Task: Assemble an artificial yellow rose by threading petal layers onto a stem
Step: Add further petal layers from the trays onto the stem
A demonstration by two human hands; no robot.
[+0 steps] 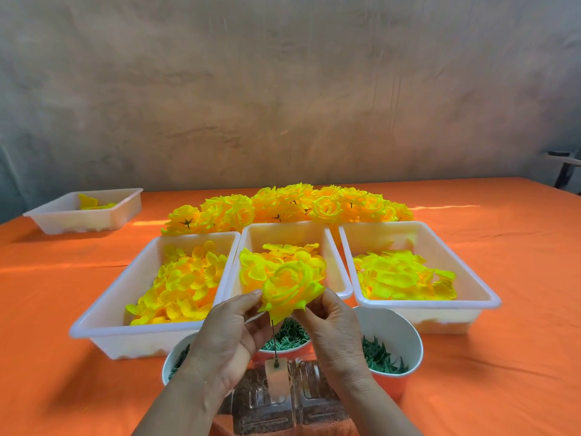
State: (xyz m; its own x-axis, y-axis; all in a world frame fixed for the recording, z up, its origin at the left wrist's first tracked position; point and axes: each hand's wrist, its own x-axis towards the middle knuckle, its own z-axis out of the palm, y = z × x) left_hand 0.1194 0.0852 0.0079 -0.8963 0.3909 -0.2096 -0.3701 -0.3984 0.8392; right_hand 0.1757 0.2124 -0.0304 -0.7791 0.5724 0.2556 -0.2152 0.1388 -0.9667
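A yellow rose head (pixel 290 287) sits on a thin dark stem (pixel 274 343) that stands upright in a small block (pixel 276 377) near the table's front. My left hand (pixel 232 335) pinches the rose's left edge with thumb and fingers. On the other side, my right hand (pixel 333 335) holds the lower right petals. Three white trays hold loose yellow petal layers: left tray (pixel 103 325), middle tray (pixel 338 272), right tray (pixel 471 278).
A pile of finished yellow roses (pixel 283 206) lies behind the trays. A fourth white tray (pixel 63 215) sits far left. Cups hold green parts: rings (pixel 289 336), sepals (pixel 405 338), and a left cup (pixel 173 360). A clear box (pixel 283 407) supports the block. The orange cloth (pixel 518 357) covers the table.
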